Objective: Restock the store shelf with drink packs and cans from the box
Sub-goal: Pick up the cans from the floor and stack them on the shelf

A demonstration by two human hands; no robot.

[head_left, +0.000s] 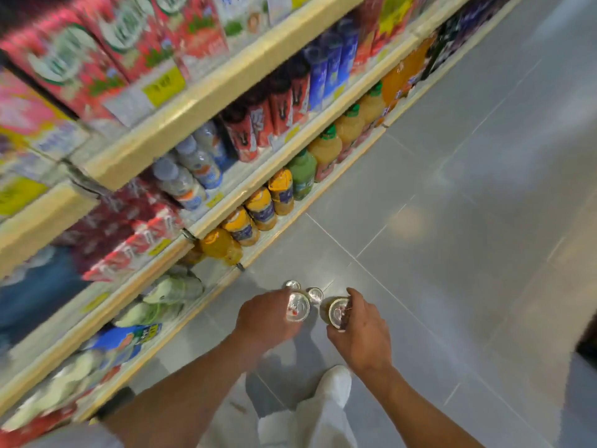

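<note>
My left hand grips a silver-topped can from the side, low over the grey floor. My right hand holds a second can with a gold-green body, right beside the first. Two more cans stand on the floor just beyond them, close to the shelf's base. The shelf runs diagonally across the left of the view, with cream edges and stocked rows of drinks. No box shows in the view.
Red juice cartons fill the top level, red drink packs and bottles the middle, orange juice bottles the bottom. Grey floor tiles stretch to the right. My white-trousered leg is below the hands.
</note>
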